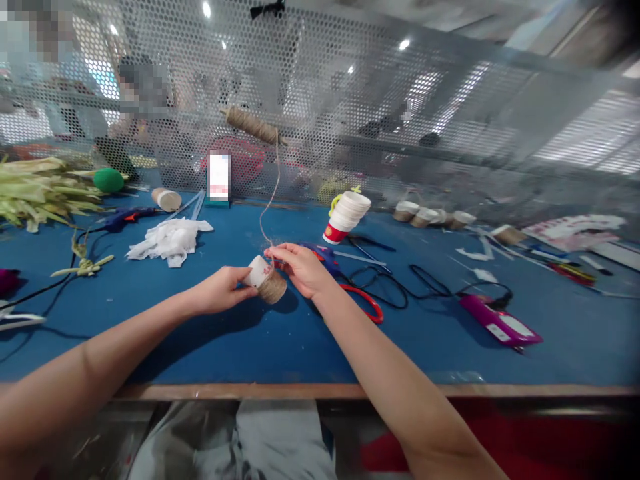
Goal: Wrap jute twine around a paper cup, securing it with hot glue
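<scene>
My left hand (224, 291) grips a small white paper cup (259, 271) by its side, thumb and fingers closed on it. Brown twine (273, 288) is wound round one end of this cup, which lies tilted above the table. With fingertips pinched near the cup's upper side, my right hand (301, 268) holds the twine strand (277, 175). That strand runs up to a twine spool (251, 125) on a rod at the mesh screen. Right of my hands stands a stack of white paper cups (347, 215).
Red-handled scissors (370, 303), a black cable and a purple device (500, 321) lie to the right. Several twine-wrapped cups (425, 216) line the back. White scraps (170, 240), a glue gun (127, 217) and pale husks (45, 190) are left. A perforated screen (320, 100) borders the blue table.
</scene>
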